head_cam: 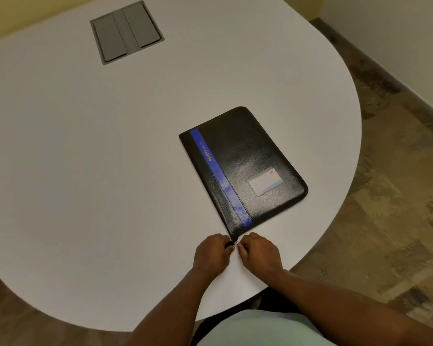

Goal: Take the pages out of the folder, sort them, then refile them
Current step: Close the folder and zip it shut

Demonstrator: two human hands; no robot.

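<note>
Black folder (243, 168) lies closed and flat on the white table (85, 158), right of centre, near the right edge; blue stripe (220, 177) along its left side, card window (265, 182) on the cover. Both hands meet at its near corner. Left hand (211, 253) — fingers curled, pinching a dark tab at that corner. Right hand (259, 252) — fingers curled, pinching the small metal zip pull (236, 242). Grey hatch (126, 32) set into the table, far left.

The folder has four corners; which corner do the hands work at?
The near corner of the folder, below the blue stripe. Left hand and right hand meet there; the other three lie untouched.
</note>
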